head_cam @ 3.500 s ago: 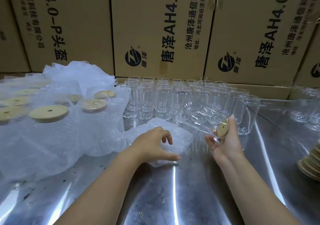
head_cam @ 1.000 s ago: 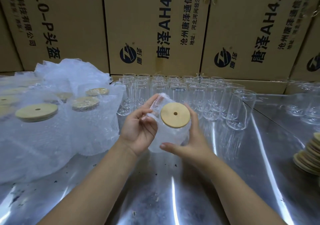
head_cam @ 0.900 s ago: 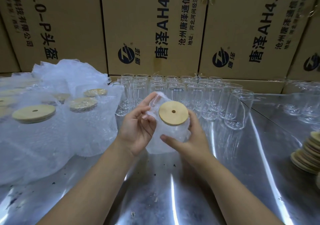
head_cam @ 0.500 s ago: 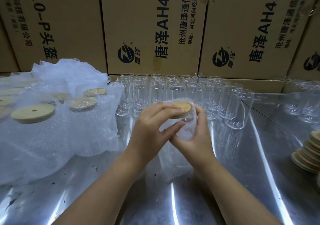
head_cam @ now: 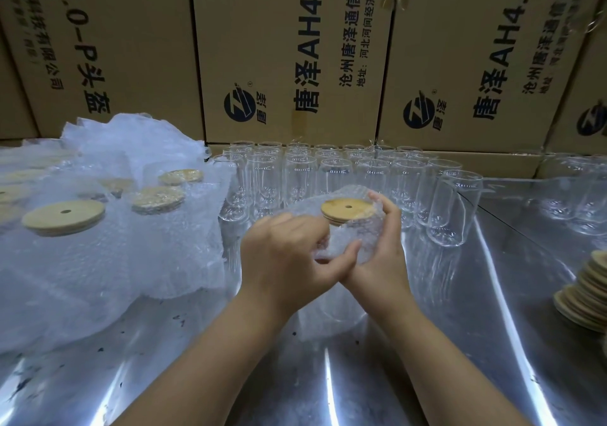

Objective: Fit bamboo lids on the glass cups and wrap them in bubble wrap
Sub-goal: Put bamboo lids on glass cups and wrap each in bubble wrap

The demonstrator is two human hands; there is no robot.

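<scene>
Bubble wrap (head_cam: 341, 245) is folded round the glass cup (head_cam: 359, 233) at frame centre, its bamboo lid (head_cam: 348, 210) showing on top. The right hand (head_cam: 377, 261) curls round it for steadiness, while the left hand (head_cam: 285, 255) pinches the loose edge, probably to pull it snug. Unlidded glasses (head_cam: 331, 176) stand just behind, within reach.

bubble wrap (head_cam: 353, 240) hides everything under bamboo lid (head_cam: 348, 209); lid stack (head_cam: 588, 294) chopped by right edge; far-left lids (head_cam: 11, 194) too blurry to count

Left hand (head_cam: 282, 255), right hand (head_cam: 381, 261): two. Held cup (head_cam: 354, 235): one. Boxes (head_cam: 289, 48): at least four.
</scene>
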